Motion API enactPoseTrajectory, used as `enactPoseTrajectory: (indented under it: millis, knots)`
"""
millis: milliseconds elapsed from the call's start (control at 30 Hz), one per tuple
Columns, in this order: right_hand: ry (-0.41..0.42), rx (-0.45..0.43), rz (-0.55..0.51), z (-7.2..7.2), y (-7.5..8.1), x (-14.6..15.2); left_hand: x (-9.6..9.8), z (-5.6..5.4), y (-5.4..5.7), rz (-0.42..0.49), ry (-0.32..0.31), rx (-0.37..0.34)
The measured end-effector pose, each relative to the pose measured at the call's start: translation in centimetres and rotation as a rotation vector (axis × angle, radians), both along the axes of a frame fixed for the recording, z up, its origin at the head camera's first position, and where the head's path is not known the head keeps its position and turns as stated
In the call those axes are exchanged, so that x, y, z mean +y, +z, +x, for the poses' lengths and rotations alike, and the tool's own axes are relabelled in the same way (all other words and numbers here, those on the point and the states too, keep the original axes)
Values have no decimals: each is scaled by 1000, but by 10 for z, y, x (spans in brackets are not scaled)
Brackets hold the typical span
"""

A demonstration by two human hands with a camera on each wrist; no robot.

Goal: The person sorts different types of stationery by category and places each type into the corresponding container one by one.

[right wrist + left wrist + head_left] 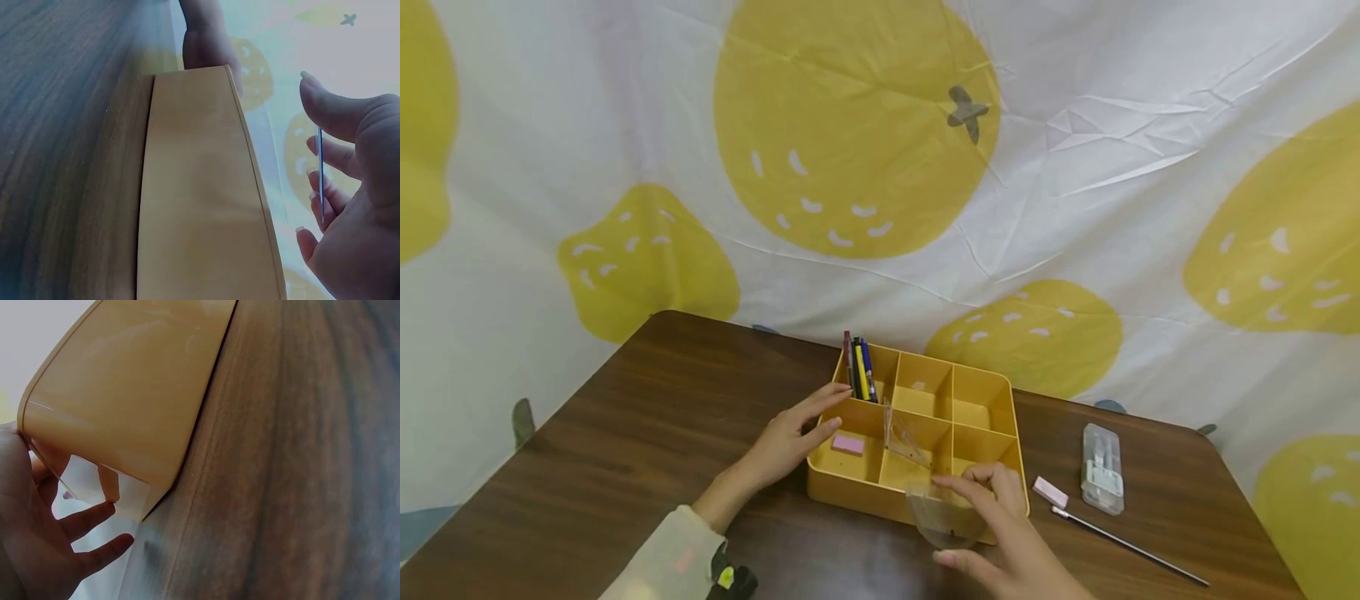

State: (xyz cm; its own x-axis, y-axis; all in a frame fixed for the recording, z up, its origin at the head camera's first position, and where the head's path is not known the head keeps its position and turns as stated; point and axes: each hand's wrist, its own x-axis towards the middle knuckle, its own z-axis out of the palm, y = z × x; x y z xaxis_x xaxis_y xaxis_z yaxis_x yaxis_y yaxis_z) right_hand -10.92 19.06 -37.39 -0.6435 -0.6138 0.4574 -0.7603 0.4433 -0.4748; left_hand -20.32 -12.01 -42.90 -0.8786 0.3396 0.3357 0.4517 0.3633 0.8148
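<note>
My right hand (1003, 521) pinches a clear protractor (942, 521) with a rounded edge, over the front wall of a yellow organizer box (857, 493). In the right wrist view the protractor (321, 175) shows edge-on between thumb and fingers. At the box's left rim my left hand (786, 443) rests with its fingers extended over the side. A transparent set square (906, 442) leans in the front middle compartment. The front left compartment holds a pink eraser (847, 445), and several pens (861, 371) stand in the back left one.
Right of the box on the dark wooden table (700, 400) lie another pink eraser (1050, 492), a pencil (1131, 546) and a clear plastic case (1102, 468). A white cloth with yellow fruit prints (857, 125) hangs behind the table.
</note>
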Motion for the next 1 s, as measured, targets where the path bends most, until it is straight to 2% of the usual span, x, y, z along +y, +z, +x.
enactPoseTrajectory:
  millis: [233, 533, 800, 1000]
  knots:
    - [-25, 45, 20, -8, 2, -4, -1, 0, 1, -3, -2, -10]
    - [-97, 20, 29, -21, 2, -15, -2, -1, -1, -10, -1, -8]
    - [-112, 59, 20, -31, 1, -29, -1, -1, 0, -6, -5, 3]
    - [-112, 57, -11, -36, -1, -34, -1, 0, 1, -8, 0, -4]
